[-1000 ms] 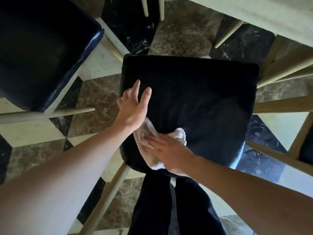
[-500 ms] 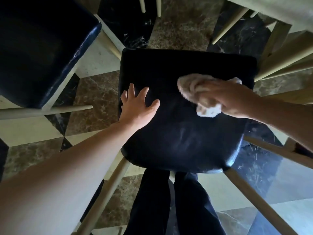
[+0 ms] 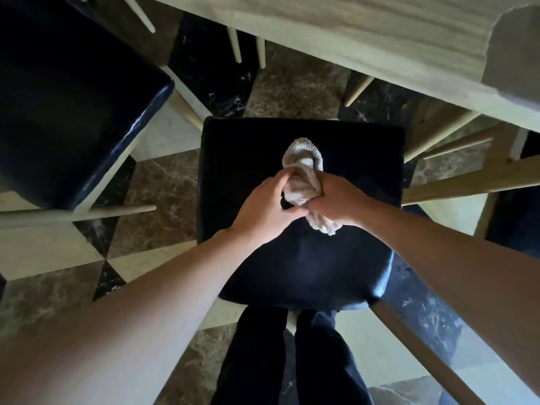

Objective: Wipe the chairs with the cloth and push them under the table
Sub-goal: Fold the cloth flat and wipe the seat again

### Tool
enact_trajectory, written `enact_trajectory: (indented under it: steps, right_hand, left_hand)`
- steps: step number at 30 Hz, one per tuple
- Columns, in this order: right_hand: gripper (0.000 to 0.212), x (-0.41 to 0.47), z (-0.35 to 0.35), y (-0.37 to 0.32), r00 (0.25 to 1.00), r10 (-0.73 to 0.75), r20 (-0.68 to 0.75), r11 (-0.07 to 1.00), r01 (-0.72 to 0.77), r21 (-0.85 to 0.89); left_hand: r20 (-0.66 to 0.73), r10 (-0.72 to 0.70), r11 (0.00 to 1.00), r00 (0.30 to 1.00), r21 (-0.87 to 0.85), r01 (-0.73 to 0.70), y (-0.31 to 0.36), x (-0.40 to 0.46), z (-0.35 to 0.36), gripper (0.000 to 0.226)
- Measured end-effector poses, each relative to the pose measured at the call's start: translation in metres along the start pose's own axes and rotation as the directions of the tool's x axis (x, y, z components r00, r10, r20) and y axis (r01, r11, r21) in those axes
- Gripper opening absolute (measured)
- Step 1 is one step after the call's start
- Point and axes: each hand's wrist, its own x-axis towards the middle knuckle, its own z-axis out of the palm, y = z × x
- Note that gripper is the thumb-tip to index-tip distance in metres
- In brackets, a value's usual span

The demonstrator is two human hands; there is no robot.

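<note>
A chair with a black padded seat (image 3: 306, 264) and pale wooden legs stands right below me, in front of the light wooden table (image 3: 380, 39). Over the middle of the seat, both hands hold a bunched white cloth (image 3: 304, 176). My left hand (image 3: 266, 206) grips the cloth's left side and my right hand (image 3: 336, 200) grips its right side. One end of the cloth sticks up beyond the fingers, the other hangs below my right hand. Whether the cloth touches the seat I cannot tell.
A second black-seated chair (image 3: 73, 112) stands at the left, its pale leg (image 3: 111, 213) reaching toward the middle chair. More pale chair legs and rails (image 3: 467, 182) crowd the right side under the table. The floor (image 3: 163, 194) is marble in brown, black and cream. My dark trouser legs (image 3: 292, 361) are at the seat's near edge.
My right hand swept the cloth from the seat's near left to its far right, then back to the middle. My left hand left the seat's left edge and took hold of the cloth.
</note>
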Motion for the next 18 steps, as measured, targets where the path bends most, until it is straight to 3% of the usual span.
enact_trajectory:
  steps: [3,6,9,11,15,18]
  right_hand:
    - [0.063,-0.008,0.001,0.001,0.999,-0.041,-0.016,0.998,0.04,-0.05]
    - [0.059,-0.019,0.003,0.004,0.999,-0.042,-0.035,0.999,0.042,-0.011]
    - [0.051,-0.027,0.005,0.005,0.999,-0.036,-0.003,0.998,0.035,-0.049]
    - [0.047,-0.032,0.005,0.003,1.0,-0.004,0.008,1.0,0.004,-0.013]
    - [0.039,-0.045,-0.004,-0.006,0.995,0.021,0.093,0.917,-0.056,0.394]
    - [0.047,-0.052,-0.011,-0.015,0.984,-0.028,0.175,0.796,-0.084,0.6]
  left_hand:
    - [-0.079,0.038,0.998,0.996,-0.055,-0.042,0.003,-0.003,0.002,0.033]
    - [-0.1,0.072,0.997,0.992,-0.006,-0.073,0.001,-0.008,0.004,0.021]
    - [-0.079,0.072,0.996,0.994,0.052,-0.068,-0.001,-0.013,0.005,0.029]
    - [-0.048,-0.003,1.0,0.999,-0.003,0.003,0.0,-0.015,0.005,0.042]
    - [0.144,-0.243,0.888,0.959,-0.365,0.28,0.01,-0.015,-0.004,0.08]
    - [0.272,-0.232,0.842,0.934,-0.425,0.333,0.017,-0.011,-0.014,0.081]
